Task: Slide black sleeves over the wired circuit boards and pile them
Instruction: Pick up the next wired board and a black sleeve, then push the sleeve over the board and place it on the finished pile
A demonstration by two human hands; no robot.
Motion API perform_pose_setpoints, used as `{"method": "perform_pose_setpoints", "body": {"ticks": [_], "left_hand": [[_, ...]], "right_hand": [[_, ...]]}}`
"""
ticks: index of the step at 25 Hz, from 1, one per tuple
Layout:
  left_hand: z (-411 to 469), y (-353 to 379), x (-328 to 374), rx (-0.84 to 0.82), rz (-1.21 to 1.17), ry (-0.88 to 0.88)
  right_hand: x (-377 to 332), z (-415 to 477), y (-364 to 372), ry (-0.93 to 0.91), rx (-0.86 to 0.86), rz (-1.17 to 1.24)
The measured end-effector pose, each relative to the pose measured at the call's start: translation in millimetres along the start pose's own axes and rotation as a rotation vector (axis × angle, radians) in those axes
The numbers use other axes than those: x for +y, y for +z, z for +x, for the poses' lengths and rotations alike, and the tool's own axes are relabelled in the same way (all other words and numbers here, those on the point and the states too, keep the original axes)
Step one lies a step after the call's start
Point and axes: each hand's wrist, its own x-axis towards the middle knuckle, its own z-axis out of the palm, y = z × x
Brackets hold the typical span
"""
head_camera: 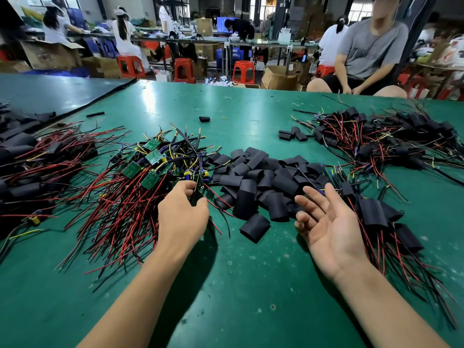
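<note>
Two hands are held low over the green table (251, 285). The left hand (182, 217) is curled, its fingers pinching wires at the near edge of the heap of bare wired circuit boards (150, 156). The right hand (329, 229) is turned palm up, fingers spread and empty, just beside sleeved boards (374, 212). Loose black sleeves (261, 182) are piled between the hands. Farther right, another sleeved pile (376, 139) is seen.

A loose heap of black sleeves (261, 182), short flattened tubes, lies jumbled. Touching the heap's left side, bare green wired circuit boards (150, 159) tangle with red, black and yellow leads. Just right of the heap, sleeved boards (374, 214) lie piled, wires trailing.
</note>
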Motion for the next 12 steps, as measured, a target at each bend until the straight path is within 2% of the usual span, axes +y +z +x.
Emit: {"method": "perform_pose_setpoints", "body": {"ticks": [4,6,9,12], "left_hand": [[-1,1,1,-0.022,-0.069,0.010],[-1,2,3,-0.079,-0.247,-0.052],[-2,1,9,-0.230,-0.579,-0.259],[-3,2,14,-0.394,-0.748,-0.334]], "right_hand": [[11,-5,6,-0.109,-0.084,-0.295],[19,-11,8,-0.220,-0.149,-0.471],[26,-17,8,-0.390,-0.255,-0.754],[27,-18,5,-0.489,-0.291,-0.959]]}}
